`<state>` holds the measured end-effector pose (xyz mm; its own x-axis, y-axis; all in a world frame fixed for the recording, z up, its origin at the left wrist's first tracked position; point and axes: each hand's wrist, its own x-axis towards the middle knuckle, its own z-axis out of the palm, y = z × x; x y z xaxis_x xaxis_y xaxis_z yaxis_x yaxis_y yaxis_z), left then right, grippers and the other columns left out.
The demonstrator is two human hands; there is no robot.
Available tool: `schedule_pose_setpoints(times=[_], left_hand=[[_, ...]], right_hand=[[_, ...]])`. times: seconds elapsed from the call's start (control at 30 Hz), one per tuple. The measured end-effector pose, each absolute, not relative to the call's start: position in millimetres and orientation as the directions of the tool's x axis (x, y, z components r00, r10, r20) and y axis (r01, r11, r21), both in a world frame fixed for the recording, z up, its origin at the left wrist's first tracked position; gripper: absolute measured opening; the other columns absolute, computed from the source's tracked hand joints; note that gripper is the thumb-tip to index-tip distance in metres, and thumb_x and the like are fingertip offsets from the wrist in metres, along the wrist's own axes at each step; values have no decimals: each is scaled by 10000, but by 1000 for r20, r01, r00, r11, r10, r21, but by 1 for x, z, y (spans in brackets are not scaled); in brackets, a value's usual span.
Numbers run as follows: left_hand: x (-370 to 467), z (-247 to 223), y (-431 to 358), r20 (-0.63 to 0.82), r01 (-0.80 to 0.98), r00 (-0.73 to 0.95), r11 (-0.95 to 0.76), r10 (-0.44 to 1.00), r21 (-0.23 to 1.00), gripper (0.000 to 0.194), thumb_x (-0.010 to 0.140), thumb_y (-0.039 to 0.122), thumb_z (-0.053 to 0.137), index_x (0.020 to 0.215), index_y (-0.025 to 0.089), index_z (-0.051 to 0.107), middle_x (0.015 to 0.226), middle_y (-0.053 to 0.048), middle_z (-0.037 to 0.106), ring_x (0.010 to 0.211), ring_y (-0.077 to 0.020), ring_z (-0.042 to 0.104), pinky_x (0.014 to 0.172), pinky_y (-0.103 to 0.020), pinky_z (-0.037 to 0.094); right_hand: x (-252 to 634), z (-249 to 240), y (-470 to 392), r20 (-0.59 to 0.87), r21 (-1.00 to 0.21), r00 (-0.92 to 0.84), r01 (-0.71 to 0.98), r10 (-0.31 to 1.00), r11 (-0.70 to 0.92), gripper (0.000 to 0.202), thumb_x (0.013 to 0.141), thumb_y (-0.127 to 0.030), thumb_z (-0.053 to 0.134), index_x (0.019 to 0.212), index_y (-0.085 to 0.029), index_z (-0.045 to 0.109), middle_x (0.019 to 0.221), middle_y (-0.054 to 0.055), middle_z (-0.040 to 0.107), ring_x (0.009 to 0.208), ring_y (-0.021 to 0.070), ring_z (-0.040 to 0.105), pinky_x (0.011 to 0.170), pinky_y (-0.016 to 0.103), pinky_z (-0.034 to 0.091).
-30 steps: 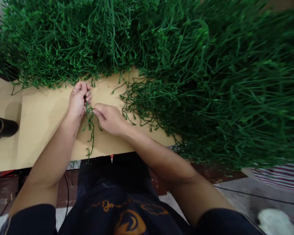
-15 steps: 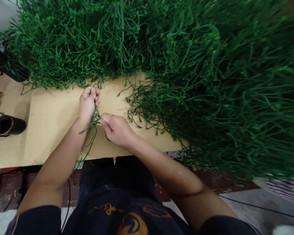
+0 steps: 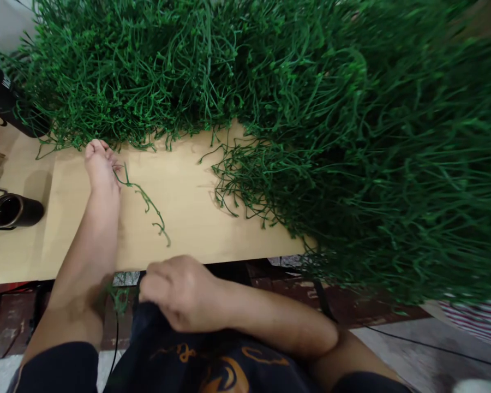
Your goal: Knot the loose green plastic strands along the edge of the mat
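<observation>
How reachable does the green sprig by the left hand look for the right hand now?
Probably yes: the right hand is by the near edge of the table, and nothing visible blocks the green sprig.

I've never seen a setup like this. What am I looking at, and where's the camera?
There's no machine here: these are a person's bare hands, seen by a camera worn on their head, looking forward and down. A big heap of green plant-like stems covers the back and right of the tan tabletop. A dark cup lies at the left. The left hand appears to hold a green sprig. The right hand is curled near the front edge; blur hides whether it holds anything.
</observation>
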<state>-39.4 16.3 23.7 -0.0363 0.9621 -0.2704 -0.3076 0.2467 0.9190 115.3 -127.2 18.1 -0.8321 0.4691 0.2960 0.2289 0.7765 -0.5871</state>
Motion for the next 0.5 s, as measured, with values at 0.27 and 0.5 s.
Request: schedule_pose_setpoints(times=[0.27,0.5], left_hand=[[-15,14,9,-238,-400,-88,185,967,898,285,873,352,555,674,204,414,457,87,299,343,-29,276,330,-166,179],[-11,1,8,-149,-337,14,145,989,930,282,855,348,576,666,192,438,481,91,258,361,-25,225,351,-161,192]], right_hand=[[200,44,-78,381,-673,-201,609,903,419,246,856,-218,463,620,-200,397,543,-26,389,499,85,364,490,223,300],[220,26,-71,369,-767,-151,507,917,392,198,845,-199,473,648,-190,487,565,-15,436,540,98,415,524,241,334]])
